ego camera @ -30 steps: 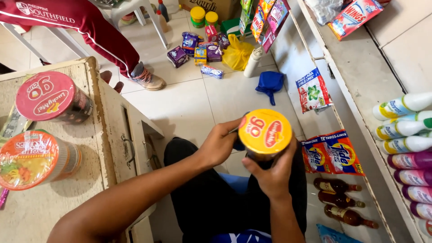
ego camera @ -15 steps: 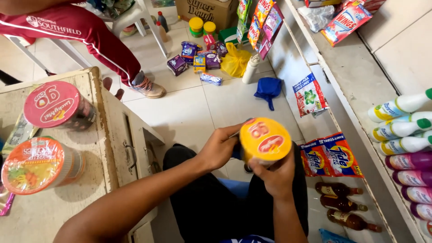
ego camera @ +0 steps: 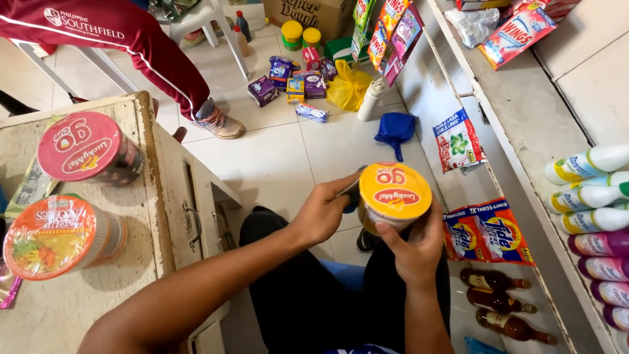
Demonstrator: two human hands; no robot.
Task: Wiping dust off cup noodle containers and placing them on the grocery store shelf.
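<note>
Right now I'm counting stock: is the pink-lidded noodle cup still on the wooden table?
Yes, the pink-lidded noodle cup sits on the wooden table, behind an orange-lidded cup.

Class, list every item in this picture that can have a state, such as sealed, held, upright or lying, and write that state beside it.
Yellow-lidded noodle cup: sealed, held in both hands.
Left hand: fingers on the cup's side.
Right hand: gripping the cup from below.
Pink-lidded cup: sealed, upright on the wooden counter.
Orange-lidded cup: sealed, upright on the counter.
Brown bottles: capped, lying down.
</note>
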